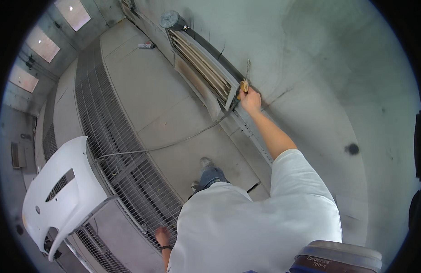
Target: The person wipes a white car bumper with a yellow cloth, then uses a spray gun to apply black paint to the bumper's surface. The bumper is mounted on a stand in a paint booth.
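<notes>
My right hand (250,98) is stretched out to the grey wall and is shut on a brass-coloured air fitting (243,86) with a thin metal tip, beside the louvred wall vent (202,68). A thin hose (174,144) runs from that fitting down across the floor. My left hand (162,236) hangs low at my side, fingers loosely curled, holding nothing that I can see; a dark band sits on its wrist.
A white car bumper (60,191) rests on a stand at lower left. A long metal floor grate (115,150) runs through the booth. A round gauge (170,20) hangs on the wall, and a spray can (146,45) lies on the floor far off.
</notes>
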`<state>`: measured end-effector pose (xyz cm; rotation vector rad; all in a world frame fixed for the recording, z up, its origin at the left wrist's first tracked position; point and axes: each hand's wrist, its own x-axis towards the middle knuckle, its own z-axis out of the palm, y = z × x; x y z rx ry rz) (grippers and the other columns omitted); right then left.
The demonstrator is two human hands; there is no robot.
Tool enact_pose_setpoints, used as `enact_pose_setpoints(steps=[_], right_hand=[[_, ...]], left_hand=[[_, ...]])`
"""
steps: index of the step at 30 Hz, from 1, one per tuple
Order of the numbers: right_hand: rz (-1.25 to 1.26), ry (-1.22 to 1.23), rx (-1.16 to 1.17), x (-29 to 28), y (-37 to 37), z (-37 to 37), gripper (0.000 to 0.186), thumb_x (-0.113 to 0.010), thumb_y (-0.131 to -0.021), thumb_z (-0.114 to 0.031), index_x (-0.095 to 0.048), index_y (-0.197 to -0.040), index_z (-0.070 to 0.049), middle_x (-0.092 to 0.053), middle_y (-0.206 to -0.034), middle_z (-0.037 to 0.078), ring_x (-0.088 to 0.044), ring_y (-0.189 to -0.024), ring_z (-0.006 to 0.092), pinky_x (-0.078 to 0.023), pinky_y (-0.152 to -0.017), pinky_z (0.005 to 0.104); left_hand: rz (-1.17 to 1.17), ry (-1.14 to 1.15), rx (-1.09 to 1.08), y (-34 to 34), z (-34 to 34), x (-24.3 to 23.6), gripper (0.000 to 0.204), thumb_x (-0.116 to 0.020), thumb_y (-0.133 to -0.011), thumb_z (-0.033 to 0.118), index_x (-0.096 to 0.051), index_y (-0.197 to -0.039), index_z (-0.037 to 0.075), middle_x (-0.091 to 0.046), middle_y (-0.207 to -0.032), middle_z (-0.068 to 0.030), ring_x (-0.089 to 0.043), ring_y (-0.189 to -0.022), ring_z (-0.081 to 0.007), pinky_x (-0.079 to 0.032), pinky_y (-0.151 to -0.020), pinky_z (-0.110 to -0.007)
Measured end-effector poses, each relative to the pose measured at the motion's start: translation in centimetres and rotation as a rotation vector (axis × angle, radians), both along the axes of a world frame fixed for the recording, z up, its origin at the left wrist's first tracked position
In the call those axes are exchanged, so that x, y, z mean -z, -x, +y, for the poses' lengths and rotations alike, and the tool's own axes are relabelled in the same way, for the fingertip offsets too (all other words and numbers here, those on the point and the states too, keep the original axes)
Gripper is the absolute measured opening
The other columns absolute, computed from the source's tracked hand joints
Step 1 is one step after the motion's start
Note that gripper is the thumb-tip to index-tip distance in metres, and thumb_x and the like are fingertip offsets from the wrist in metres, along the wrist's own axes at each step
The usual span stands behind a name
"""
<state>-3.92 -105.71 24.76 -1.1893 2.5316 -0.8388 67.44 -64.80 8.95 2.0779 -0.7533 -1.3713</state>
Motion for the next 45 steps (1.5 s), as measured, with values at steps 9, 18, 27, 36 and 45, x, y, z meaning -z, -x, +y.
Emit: enact_pose_setpoints(steps=[9, 18, 27, 36, 45], right_hand=[[0.084, 0.467, -0.015, -0.5, -1.2, 3.6, 0.023, -0.067, -0.099, -0.026, -0.073, -0.098, -0.004, -0.068, -0.077, 0.014, -0.065, -0.065, 0.0314, -0.051, -0.062, 0.0442], [0.199, 0.473, 0.121, -5.3, -1.4, 4.6, 0.029, -0.06, -0.105, -0.03, -0.067, -0.098, -0.002, -0.071, -0.085, 0.014, -0.068, -0.075, 0.0293, -0.052, -0.069, 0.0414], [-0.511, 0.87, -0.215, -10.7, -20.9, 7.1, 0.039, -0.042, -0.113, -0.032, -0.035, -0.142, -0.007, -0.06, -0.093, 0.007, -0.06, -0.083, 0.0163, -0.055, -0.079, 0.0357], [-0.198, 0.369, -1.159, -22.0, -48.4, 3.9, 0.049, -0.07, -0.095, -0.013, -0.045, -0.134, 0.002, -0.066, -0.085, 0.015, -0.068, -0.073, 0.0338, -0.054, -0.065, 0.0396], [-0.232, -0.102, -1.959, -25.8, -61.9, -1.9, 0.036, -0.062, -0.102, -0.027, -0.055, -0.125, 0.0, -0.074, -0.098, 0.013, -0.071, -0.086, 0.0384, -0.056, -0.074, 0.0443]], left_hand=[[-0.552, 0.076, 0.972, 9.5, -3.9, -2.0, 0.025, -0.058, -0.099, 0.025, -0.071, -0.109, 0.005, -0.072, -0.1, -0.0179, -0.069, -0.089, -0.0403, -0.054, -0.073, -0.044], [-0.18, -0.168, 0.209, 6.2, -10.0, -1.8, 0.038, -0.064, -0.099, 0.037, -0.075, -0.114, 0.004, -0.076, -0.1, -0.0144, -0.072, -0.092, -0.0249, -0.055, -0.08, -0.04], [-0.194, 0.036, 0.378, 0.2, -20.3, -3.1, 0.037, -0.066, -0.098, 0.029, -0.072, -0.125, 0.004, -0.074, -0.117, -0.0205, -0.072, -0.106, -0.0333, -0.056, -0.09, -0.042], [0.133, 1.032, 0.842, 9.6, -32.8, -25.2, 0.055, -0.074, -0.089, 0.025, -0.057, -0.136, 0.001, -0.065, -0.128, -0.0223, -0.059, -0.12, -0.0414, -0.047, -0.105, -0.049], [0.13, 0.899, 0.389, 2.5, -31.6, -27.3, 0.031, -0.068, -0.094, 0.022, -0.067, -0.12, 0.005, -0.07, -0.112, -0.0197, -0.066, -0.102, -0.0408, -0.053, -0.089, -0.047]])
